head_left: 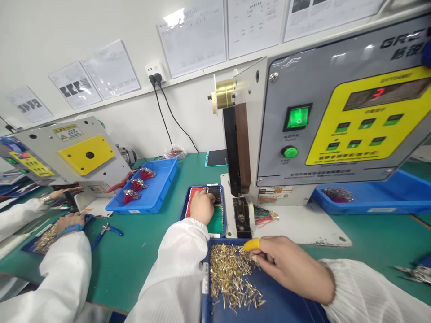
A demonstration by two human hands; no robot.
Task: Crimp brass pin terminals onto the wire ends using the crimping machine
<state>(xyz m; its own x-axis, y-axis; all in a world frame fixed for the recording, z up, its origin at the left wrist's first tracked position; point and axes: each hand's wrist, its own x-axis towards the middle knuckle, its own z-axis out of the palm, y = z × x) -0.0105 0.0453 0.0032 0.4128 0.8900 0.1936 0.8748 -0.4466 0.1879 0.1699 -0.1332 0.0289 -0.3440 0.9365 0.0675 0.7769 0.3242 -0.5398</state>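
My left hand [201, 207] reaches into a small blue tray [185, 202] sorted with red wires [193, 194], black wires [217, 195] and green wires [216, 220]. Its fingers are bent together at the black wires, and whatever they grip is hidden. Over a larger dark blue tray [286, 307] my right hand [286, 264] pinches thumb against index finger, which wears a yellow finger cot [252, 244]. Anything in that pinch is too small to make out. Gold metal pins [232, 273] lie heaped below it. Green and red wires [266, 215] stick out beside the machine's crimping head [242, 217].
A grey machine [303, 112] with a lit green switch stands close in front. Blue bins [161, 193] hold wire bundles. At left, a co-worker's hand [69, 222] is over another pin tray beside a second machine [84, 152]. Pliers [106, 229] lie on the green table [134, 269].
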